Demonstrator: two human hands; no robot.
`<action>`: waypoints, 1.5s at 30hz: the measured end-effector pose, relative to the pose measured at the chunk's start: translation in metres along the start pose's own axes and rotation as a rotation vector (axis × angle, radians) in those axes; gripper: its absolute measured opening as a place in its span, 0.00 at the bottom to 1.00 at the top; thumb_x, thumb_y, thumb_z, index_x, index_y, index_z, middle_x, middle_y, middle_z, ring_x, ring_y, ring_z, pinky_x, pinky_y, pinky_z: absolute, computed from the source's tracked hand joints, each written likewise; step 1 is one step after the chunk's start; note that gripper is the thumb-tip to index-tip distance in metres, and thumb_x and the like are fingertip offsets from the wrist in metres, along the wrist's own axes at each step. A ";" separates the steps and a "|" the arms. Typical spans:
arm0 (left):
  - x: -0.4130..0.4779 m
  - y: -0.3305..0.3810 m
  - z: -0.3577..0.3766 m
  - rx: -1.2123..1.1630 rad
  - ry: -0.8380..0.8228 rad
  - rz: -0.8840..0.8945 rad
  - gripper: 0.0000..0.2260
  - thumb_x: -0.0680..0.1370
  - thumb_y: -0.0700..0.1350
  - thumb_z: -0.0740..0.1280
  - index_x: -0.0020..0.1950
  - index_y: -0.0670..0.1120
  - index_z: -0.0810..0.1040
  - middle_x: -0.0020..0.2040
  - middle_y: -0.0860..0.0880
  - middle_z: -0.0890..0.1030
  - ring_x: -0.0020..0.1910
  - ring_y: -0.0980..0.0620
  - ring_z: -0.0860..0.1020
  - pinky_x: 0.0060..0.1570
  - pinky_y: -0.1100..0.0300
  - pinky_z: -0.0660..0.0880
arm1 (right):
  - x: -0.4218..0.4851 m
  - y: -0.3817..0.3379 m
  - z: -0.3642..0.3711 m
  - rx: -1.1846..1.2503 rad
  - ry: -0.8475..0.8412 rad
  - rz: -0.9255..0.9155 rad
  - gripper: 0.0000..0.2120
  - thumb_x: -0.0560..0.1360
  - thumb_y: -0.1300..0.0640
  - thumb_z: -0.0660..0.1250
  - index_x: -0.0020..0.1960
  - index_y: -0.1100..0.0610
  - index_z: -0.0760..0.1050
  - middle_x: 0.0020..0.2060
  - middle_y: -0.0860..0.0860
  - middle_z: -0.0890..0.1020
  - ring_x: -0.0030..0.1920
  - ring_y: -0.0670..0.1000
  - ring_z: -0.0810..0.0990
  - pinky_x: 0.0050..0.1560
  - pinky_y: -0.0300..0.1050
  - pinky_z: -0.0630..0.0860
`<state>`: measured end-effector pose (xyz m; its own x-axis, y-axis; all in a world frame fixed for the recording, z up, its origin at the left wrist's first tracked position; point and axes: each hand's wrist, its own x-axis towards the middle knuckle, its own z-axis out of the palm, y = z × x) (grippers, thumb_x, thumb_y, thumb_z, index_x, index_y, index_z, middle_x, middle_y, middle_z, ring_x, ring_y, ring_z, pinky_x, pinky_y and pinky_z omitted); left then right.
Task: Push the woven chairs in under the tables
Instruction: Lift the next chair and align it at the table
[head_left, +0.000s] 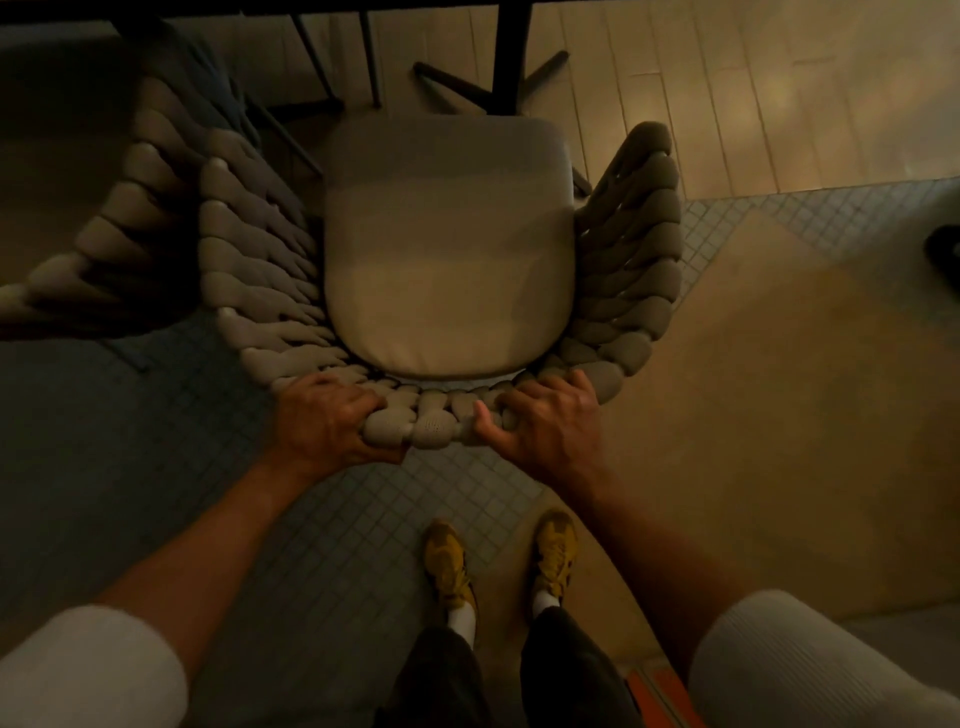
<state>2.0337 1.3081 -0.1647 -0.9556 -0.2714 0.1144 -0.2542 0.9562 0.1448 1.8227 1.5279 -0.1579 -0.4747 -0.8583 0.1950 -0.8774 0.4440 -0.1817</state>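
Observation:
A woven chair (447, 249) with thick braided beige rope sides and a flat pale seat cushion stands right below me, its open front facing a dark table (363, 4) at the top edge. My left hand (324, 423) grips the top of the chair's back rim, fingers curled over the braid. My right hand (545, 423) holds the same rim to the right, fingers hooked over the rope and thumb out. The table's black pedestal leg and feet (511, 67) stand just beyond the cushion.
A second woven chair (130, 218) sits close on the left, nearly touching the first. My yellow shoes (498, 561) stand on small grey tiles behind the chair. Pale wood planks lie under the table; a dark object (943, 254) sits at the right edge.

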 end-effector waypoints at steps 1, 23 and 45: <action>0.006 -0.004 0.000 0.003 -0.014 -0.003 0.26 0.70 0.74 0.69 0.44 0.51 0.86 0.39 0.52 0.86 0.36 0.49 0.83 0.43 0.54 0.76 | 0.007 0.003 0.000 -0.009 -0.017 -0.014 0.28 0.81 0.34 0.60 0.36 0.50 0.85 0.30 0.47 0.83 0.35 0.49 0.78 0.45 0.49 0.66; 0.136 -0.015 -0.004 0.032 -0.153 -0.125 0.32 0.68 0.82 0.58 0.41 0.56 0.85 0.33 0.54 0.82 0.32 0.53 0.78 0.33 0.57 0.72 | 0.120 0.092 0.007 -0.082 -0.115 -0.047 0.36 0.82 0.29 0.47 0.40 0.46 0.87 0.32 0.43 0.84 0.35 0.46 0.78 0.48 0.47 0.66; 0.194 -0.031 -0.008 0.093 -0.297 -0.106 0.33 0.66 0.82 0.56 0.45 0.58 0.85 0.37 0.54 0.84 0.35 0.53 0.80 0.34 0.59 0.65 | 0.164 0.112 0.009 -0.134 -0.239 -0.003 0.34 0.81 0.29 0.46 0.43 0.43 0.87 0.38 0.42 0.86 0.39 0.46 0.79 0.50 0.48 0.65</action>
<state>1.8578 1.2248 -0.1393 -0.9215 -0.3389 -0.1898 -0.3536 0.9341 0.0489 1.6475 1.4341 -0.1553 -0.4563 -0.8889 -0.0401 -0.8877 0.4579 -0.0488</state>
